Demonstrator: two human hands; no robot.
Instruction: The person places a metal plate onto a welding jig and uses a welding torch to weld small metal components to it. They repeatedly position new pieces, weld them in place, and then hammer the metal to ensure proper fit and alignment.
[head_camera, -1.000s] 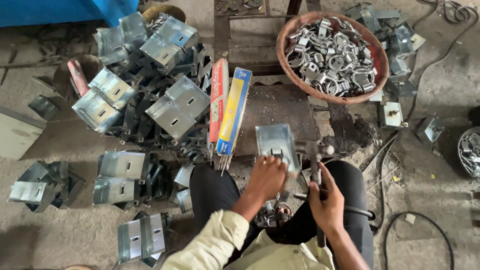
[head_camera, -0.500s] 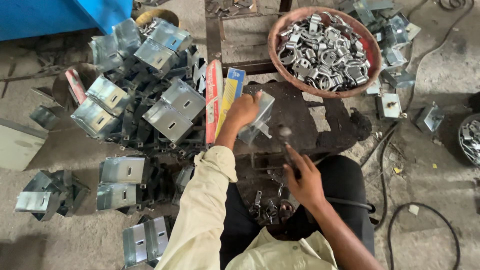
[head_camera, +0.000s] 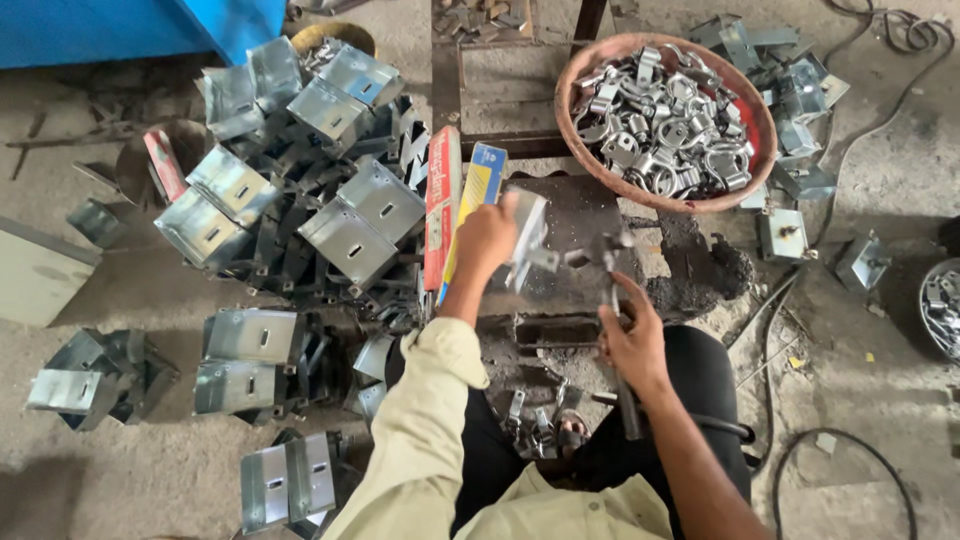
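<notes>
Left hand (head_camera: 487, 238) grips a folded metal bracket (head_camera: 528, 240) upright on the dark anvil block (head_camera: 580, 215); right hand (head_camera: 632, 340) is closed on a hammer (head_camera: 607, 262). Finished brackets (head_camera: 300, 180) pile at ten o'clock; the clamp basket (head_camera: 580, 150) at one o'clock looks full.

round basket of metal clamps (head_camera: 665, 120) | stacked metal brackets (head_camera: 300, 180) | blue panel (head_camera: 130, 28)
</notes>
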